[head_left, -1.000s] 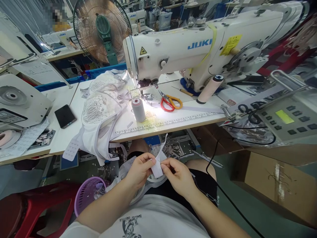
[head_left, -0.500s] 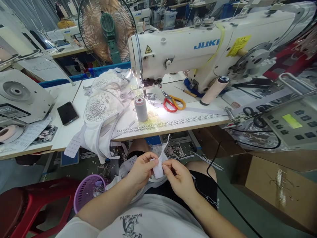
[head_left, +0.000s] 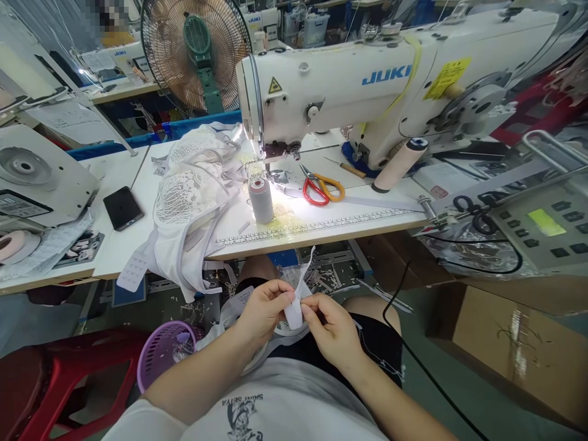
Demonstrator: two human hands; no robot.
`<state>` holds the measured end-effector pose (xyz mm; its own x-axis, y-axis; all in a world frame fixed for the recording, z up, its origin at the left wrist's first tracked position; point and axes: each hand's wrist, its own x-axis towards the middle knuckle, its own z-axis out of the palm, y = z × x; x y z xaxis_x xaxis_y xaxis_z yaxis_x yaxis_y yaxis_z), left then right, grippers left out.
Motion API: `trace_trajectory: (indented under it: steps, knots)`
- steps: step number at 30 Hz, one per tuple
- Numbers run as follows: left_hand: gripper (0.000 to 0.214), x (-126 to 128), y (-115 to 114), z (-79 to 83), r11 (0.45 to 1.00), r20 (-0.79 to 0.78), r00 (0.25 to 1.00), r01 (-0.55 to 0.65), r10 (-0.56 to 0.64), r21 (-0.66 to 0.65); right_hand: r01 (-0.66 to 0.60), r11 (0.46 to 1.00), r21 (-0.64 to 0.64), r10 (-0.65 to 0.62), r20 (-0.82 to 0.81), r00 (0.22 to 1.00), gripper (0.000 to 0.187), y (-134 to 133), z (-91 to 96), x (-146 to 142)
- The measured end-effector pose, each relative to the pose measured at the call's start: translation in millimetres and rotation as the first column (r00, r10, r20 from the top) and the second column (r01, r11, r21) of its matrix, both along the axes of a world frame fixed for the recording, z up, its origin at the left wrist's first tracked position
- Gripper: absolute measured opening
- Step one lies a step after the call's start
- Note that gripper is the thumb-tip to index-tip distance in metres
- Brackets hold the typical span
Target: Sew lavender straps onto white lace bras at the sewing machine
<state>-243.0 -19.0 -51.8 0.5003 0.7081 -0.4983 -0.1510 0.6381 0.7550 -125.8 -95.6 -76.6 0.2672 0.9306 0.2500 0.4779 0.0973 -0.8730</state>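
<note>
Big machine [head_left: 367, 92] ahead, table [head_left: 349, 223] edge above my lap. Left hand [head_left: 264, 309] and right hand [head_left: 333, 327] both pinch the white strip [head_left: 295, 311] low over my knees. Risk: it's small and limp, so a loose pinch could drop it towards the basket [head_left: 160, 355].

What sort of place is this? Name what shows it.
Most likely a garment sewing workshop: an industrial sewing machine on the work table, a pile of white lace garments, a thread spool and scissors, with more sewing machines at stations behind.
</note>
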Motion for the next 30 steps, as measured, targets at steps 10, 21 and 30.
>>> trace_trajectory:
  steps: [10, 21, 30]
  knots:
    - [0.029, 1.5, -1.8, -0.6, 0.998, 0.049, 0.999, -0.010, 0.013, -0.064, 0.029, 0.999, -0.021, -0.031, -0.058, 0.998, 0.019, -2.7, -3.8, -4.7]
    - [0.025, 1.2, -3.3, 2.2, 1.000, 0.054, 0.999, 0.008, -0.006, -0.025, 0.019, 0.999, -0.046, -0.023, -0.081, 0.996, 0.021, -5.2, -3.6, -4.3]
    - [0.024, 2.1, -3.4, 7.5, 0.999, 0.059, 0.998, 0.032, -0.031, -0.005, 0.002, 1.000, -0.024, -0.004, -0.092, 0.996, 0.019, -6.1, -2.2, -2.4]
